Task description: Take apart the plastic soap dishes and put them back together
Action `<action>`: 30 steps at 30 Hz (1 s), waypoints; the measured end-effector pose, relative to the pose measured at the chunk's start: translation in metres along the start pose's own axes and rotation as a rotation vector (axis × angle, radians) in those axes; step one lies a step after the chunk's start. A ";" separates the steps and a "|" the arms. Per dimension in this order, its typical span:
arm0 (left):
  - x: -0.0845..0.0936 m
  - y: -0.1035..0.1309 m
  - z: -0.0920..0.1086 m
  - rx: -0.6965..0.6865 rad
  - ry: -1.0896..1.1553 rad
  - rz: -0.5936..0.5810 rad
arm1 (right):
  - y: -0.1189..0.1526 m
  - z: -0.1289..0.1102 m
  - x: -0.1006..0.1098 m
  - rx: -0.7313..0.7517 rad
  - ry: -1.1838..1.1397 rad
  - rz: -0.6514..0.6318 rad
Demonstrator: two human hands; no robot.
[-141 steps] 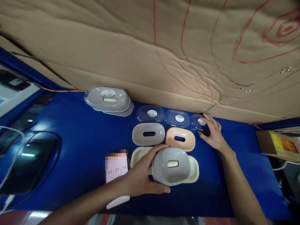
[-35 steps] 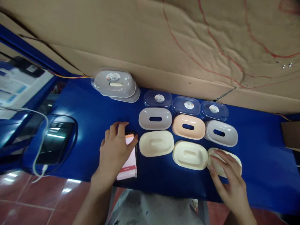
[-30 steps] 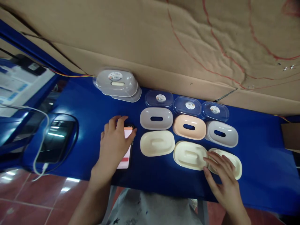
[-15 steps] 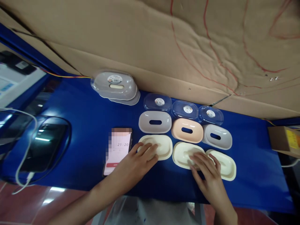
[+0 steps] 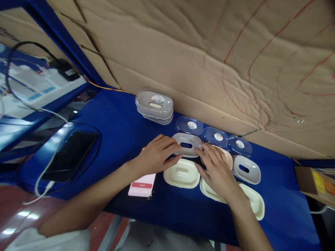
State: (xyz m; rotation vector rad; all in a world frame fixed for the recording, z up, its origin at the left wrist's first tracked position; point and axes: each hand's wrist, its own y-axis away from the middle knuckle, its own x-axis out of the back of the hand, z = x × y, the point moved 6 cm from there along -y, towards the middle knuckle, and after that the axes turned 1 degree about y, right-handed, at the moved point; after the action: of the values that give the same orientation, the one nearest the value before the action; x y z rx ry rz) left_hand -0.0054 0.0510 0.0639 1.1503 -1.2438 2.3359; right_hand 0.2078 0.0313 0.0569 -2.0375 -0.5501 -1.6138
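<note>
Both of my hands are at the left grey oval dish with a slot point(image 5: 188, 152). My left hand point(image 5: 158, 153) has its fingers and thumb at the dish's left end. My right hand point(image 5: 216, 165) pinches at its right end, partly covering the slotted peach dish point(image 5: 228, 158) behind it. Just nearer to me lies a cream oval dish point(image 5: 181, 177), between the hands. A second cream dish point(image 5: 209, 190) is half hidden under my right hand, and a third point(image 5: 258, 205) shows beside my right wrist. Another slotted grey dish point(image 5: 251, 174) sits at the right.
Three clear lids point(image 5: 188, 126) line the back by the cardboard wall point(image 5: 157, 52). A stack of clear-covered grey dishes point(image 5: 154, 108) stands at back left. A lit phone point(image 5: 142, 190) lies under my left forearm; a dark device point(image 5: 69, 157) with cables is further left.
My hands have moved from the cream dishes up to the left grey slotted dish, coming closer together. The head view has shifted and turned, so the whole scene sits differently.
</note>
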 end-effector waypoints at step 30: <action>-0.022 0.020 -0.005 0.199 0.513 -0.361 | 0.051 -0.026 -0.026 0.058 -0.044 0.007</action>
State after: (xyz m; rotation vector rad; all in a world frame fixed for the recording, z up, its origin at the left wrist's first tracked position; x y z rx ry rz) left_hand -0.0044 0.0462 0.0340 0.6797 -0.5850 2.2955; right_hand 0.2113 -0.0253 0.0305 -2.0347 -0.5980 -1.5343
